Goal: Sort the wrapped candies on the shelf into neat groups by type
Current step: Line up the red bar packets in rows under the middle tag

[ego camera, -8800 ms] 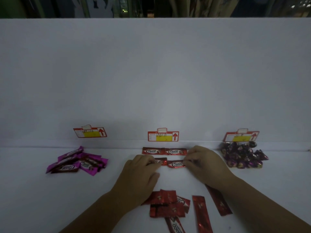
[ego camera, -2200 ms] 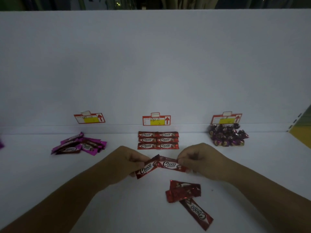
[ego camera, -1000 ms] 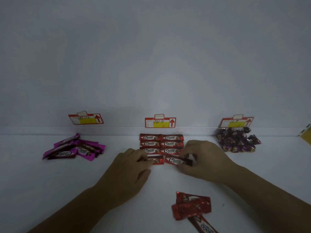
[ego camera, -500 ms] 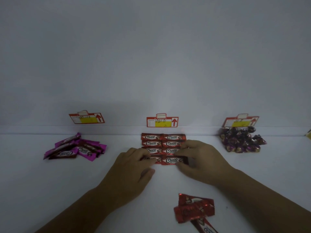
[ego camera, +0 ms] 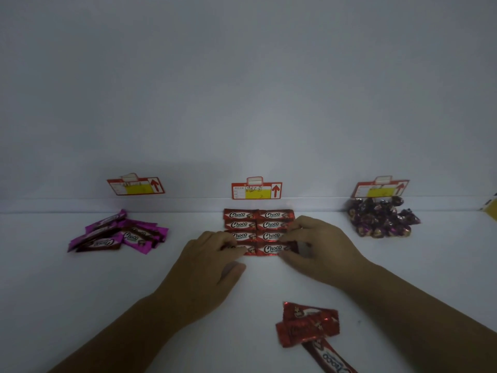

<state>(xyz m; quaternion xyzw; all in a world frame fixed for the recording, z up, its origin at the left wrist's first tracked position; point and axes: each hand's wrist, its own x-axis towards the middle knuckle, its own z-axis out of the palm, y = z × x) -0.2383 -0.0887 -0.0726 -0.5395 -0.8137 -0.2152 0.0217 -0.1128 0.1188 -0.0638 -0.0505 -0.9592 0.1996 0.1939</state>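
Red Choco wrappers (ego camera: 271, 224) at the grip: glossy plastic film, smooth. Loose red wrappers (ego camera: 309, 325) nearer than the grip: same film, crinkled, shinier. Magenta wrappers (ego camera: 118, 235) left of it: glossy film. Purple twist wraps (ego camera: 382, 220) on the right: shiny foil look. Shelf (ego camera: 80, 305): smooth, matt. Price tags (ego camera: 256, 191) behind: matt paper.

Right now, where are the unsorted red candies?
In the head view, the loose red candies lie bottom right of centre, beside the right forearm, nearer the camera than the neat red rows.
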